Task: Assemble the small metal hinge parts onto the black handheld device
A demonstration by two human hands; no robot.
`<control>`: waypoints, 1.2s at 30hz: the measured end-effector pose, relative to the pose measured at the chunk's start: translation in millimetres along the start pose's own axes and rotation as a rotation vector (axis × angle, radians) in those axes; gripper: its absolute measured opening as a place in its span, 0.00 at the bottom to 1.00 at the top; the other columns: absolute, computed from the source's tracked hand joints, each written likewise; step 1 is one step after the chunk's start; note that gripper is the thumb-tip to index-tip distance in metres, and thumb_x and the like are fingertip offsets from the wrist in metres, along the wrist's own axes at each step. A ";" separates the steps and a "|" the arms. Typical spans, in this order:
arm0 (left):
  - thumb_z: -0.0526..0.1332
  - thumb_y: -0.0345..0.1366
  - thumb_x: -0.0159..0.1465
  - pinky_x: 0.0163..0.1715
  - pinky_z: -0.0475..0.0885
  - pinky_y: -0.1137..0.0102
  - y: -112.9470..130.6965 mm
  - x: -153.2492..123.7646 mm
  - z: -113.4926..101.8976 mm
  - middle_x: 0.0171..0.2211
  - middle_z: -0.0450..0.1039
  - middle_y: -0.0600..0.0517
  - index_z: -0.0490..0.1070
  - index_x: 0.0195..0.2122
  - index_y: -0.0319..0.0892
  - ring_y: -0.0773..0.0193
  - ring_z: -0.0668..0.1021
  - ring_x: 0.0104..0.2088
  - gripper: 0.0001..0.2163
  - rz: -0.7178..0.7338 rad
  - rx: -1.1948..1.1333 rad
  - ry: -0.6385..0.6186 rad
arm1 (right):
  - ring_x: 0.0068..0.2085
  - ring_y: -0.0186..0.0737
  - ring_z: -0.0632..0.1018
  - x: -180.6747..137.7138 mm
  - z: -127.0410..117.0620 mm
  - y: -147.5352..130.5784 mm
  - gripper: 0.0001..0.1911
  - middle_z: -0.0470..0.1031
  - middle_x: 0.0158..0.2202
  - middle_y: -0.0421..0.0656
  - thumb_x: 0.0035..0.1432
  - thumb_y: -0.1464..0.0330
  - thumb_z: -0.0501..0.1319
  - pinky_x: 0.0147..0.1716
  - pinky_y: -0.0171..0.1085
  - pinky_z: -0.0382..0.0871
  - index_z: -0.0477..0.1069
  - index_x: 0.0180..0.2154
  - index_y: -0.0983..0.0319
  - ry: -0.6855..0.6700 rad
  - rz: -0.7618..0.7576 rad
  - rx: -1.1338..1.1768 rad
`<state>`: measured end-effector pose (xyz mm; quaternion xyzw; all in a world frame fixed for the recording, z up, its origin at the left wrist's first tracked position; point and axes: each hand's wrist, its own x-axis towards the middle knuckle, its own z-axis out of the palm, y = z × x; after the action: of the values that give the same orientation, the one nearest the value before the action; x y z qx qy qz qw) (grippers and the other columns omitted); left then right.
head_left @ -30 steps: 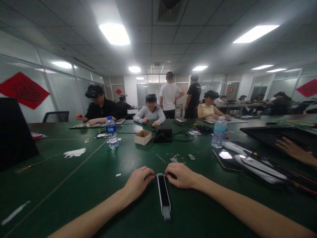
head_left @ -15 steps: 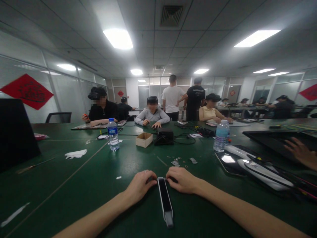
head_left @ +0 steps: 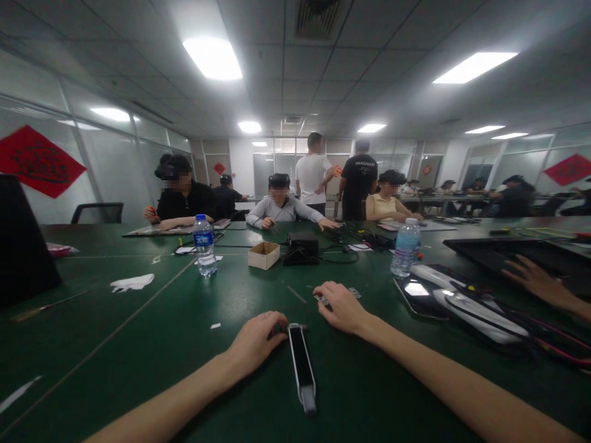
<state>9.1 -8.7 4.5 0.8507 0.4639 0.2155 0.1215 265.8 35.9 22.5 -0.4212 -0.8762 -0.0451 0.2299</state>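
A long narrow device [head_left: 302, 363] lies on the green table between my arms, with a black face, a pale frame and a grey near end. My left hand [head_left: 259, 337] is closed at its far left corner, thumb and fingers pinching a small dark part there. A short dark piece sticks out on the corner's other side. Farther forward, my right hand [head_left: 341, 307] reaches over small metal parts [head_left: 322, 299], its fingers bent and the thumb apart from them. Another metal piece [head_left: 354, 293] shows just beyond its knuckles. The fingers partly hide the nearer parts.
Water bottles stand left [head_left: 204, 246] and right [head_left: 406, 247]. Between them sit a small open box [head_left: 264, 255] and a black device [head_left: 300, 248]. At right are a white-and-black object [head_left: 480, 314], a black tray [head_left: 466, 249] and another person's hand [head_left: 538, 283]. Several people sit opposite.
My right hand has left the device's far end and moved forward and right to the small metal parts. My left hand stays at the device. A person opposite has stretched out an arm.
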 end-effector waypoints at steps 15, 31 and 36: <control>0.62 0.34 0.63 0.39 0.71 0.67 2.8 -2.0 -2.0 0.44 0.73 0.51 0.69 0.47 0.44 0.61 0.76 0.39 0.11 -0.016 0.028 -0.011 | 0.46 0.44 0.72 3.9 12.4 27.1 0.12 0.76 0.43 0.49 0.64 0.69 0.54 0.47 0.42 0.65 0.76 0.41 0.65 -0.013 0.184 0.006; 0.58 0.37 0.64 0.40 0.73 0.67 13.1 -6.2 -9.3 0.44 0.73 0.48 0.69 0.47 0.42 0.61 0.77 0.38 0.11 -0.019 -0.002 -0.030 | 0.42 0.47 0.75 -4.2 3.1 113.0 0.14 0.78 0.37 0.53 0.64 0.68 0.54 0.40 0.38 0.65 0.77 0.35 0.67 0.039 0.473 -0.231; 0.57 0.35 0.64 0.41 0.72 0.66 13.3 -7.1 -10.1 0.44 0.74 0.48 0.69 0.46 0.42 0.59 0.76 0.40 0.10 -0.006 0.016 -0.015 | 0.39 0.45 0.76 -5.7 5.2 108.6 0.14 0.78 0.35 0.51 0.63 0.67 0.54 0.36 0.36 0.64 0.77 0.34 0.66 -0.028 0.476 -0.245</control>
<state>10.7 -21.8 16.9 0.8517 0.4674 0.2050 0.1191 349.4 102.9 2.9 -0.6407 -0.7436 -0.0897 0.1689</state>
